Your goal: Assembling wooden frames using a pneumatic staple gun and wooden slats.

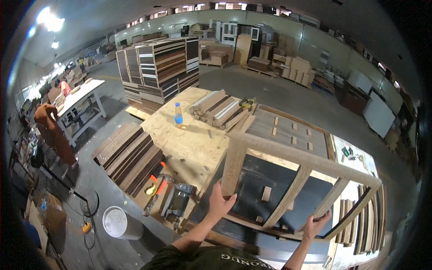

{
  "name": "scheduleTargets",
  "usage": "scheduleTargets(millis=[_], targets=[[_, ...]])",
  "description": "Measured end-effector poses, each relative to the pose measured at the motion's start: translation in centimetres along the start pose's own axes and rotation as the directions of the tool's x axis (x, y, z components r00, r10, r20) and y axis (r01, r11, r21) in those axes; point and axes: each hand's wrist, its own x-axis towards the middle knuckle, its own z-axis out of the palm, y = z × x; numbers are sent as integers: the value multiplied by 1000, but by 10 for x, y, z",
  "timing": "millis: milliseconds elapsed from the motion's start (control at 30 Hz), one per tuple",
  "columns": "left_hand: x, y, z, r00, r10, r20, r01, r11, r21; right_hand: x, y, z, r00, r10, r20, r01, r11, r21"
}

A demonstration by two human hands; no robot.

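A wooden frame (288,151) with crossbars is tilted up over the workbench (198,155) in front of me. My left hand (219,201) is closed round its left end piece, thumb on the inner side. Farther right, my right hand (316,224) grips the frame near the foot of a crossbar. Beneath the frame lies a dark flat panel (256,180) with small wood blocks on it. To the left of my left hand, a power tool (180,201) rests at the bench's near edge beside an orange-and-dark hand tool (157,191).
Stacked boards (130,157) line the bench's left side. A bottle with blue liquid (178,118) and bundled wood strips (218,105) stand farther back. More strips (360,220) lie at right. A white bucket (119,223) and a black floor stand (67,186) are on the floor.
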Motion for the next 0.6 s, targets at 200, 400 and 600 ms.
scheduleTargets(millis=[200,400,600], targets=[[6,1,-13,997,80,-7,-79,993,90,-11,68,16,996,80,46,-83,994,73],[5,-4,-29,998,13,58,-16,999,47,-22,79,30,979,203,33,-205,968,144],[23,27,-43,993,93,-73,-116,887,-447,-22,67,30,944,322,-77,-276,894,352]])
